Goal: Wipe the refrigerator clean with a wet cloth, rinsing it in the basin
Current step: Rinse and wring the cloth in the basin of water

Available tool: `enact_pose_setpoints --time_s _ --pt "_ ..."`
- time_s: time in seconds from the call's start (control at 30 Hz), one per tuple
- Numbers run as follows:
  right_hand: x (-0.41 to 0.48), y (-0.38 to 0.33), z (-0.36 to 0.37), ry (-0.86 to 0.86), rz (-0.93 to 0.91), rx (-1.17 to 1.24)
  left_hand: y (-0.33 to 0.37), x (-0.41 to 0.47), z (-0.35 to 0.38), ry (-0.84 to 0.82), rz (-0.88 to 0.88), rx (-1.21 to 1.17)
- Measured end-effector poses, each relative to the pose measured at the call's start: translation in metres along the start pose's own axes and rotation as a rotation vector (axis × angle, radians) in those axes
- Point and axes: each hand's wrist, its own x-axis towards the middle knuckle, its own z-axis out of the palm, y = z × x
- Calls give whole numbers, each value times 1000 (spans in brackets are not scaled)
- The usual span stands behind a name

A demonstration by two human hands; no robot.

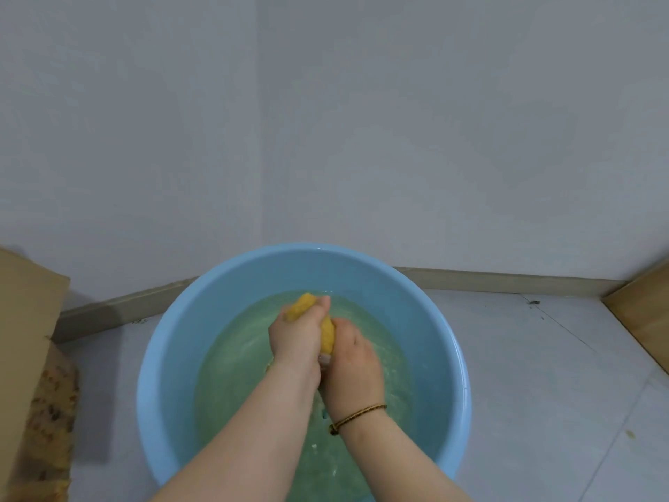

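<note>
My left hand (295, 335) and right hand (356, 360) both clench the yellow cloth (328, 336), twisted between them just above the greenish water (235, 356). Cord bracelet (358, 416) on my right wrist. The blue basin (163, 356) sits on a pale tiled floor (543, 375). Cardboard box (25, 320) at left, wooden board (644, 313) at right. Beyond: baseboard (488, 279), plain grey wall (362, 121).
</note>
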Motion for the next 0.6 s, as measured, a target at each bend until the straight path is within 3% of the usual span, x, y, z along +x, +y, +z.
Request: enact_pose_setpoints --time_s 0.07,0.1,0.23,0.4,0.47,0.6 --pt "5 -9 -7 -161 342 258 2 0 -2 -103 123 -11" --pt "8 -10 -7 -236 397 349 4 1 -2 -152 181 11" --pt "25 -13 -14 -551 309 417 14 8 -8 -313 278 97" --pt "25 -4 -31 -855 386 525 13 3 -9 -422 212 125" --pt "25 -2 -34 -928 318 394 9 4 -15 -493 125 129" --pt "26 1 -42 -750 -139 -12 19 10 -35 -748 -112 -49"
